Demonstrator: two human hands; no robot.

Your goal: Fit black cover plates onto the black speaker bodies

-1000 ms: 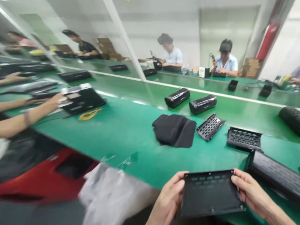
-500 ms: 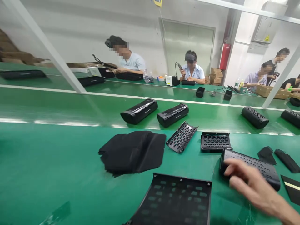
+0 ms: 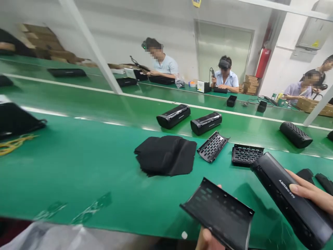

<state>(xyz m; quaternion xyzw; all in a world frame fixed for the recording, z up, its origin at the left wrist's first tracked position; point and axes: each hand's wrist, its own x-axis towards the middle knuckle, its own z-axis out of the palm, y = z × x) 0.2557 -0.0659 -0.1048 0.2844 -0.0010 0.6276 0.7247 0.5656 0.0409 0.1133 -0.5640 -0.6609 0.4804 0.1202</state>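
My left hand (image 3: pixel 206 238) grips a curved black perforated cover (image 3: pixel 223 215) from below, its hollow side facing up. A dark lining lies over most of its slots. In my right hand (image 3: pixel 309 192) is a long black housing (image 3: pixel 282 189) with light MERKURY lettering, tilted above the table, the thumb on top near the letters. The right fingers are mostly hidden behind it. Just beyond, a second perforated cover (image 3: pixel 213 146) and a third perforated cover (image 3: pixel 247 155) lie on the green table. Left of them is a pile of black fabric sheets (image 3: pixel 166 156).
Two black housings (image 3: pixel 173 116) rest on the green strip behind the covers, and another slotted housing (image 3: pixel 296 134) sits to the right. Black fabric pieces (image 3: pixel 305 175) lie behind my right hand. Yellow strands (image 3: pixel 15 144) are at far left. Several co-workers (image 3: pixel 225 78) sit opposite.
My right hand has closed on the housing and lifted it off the table. My left hand has come into view, holding up the cover that lay in front. The view has swung left.
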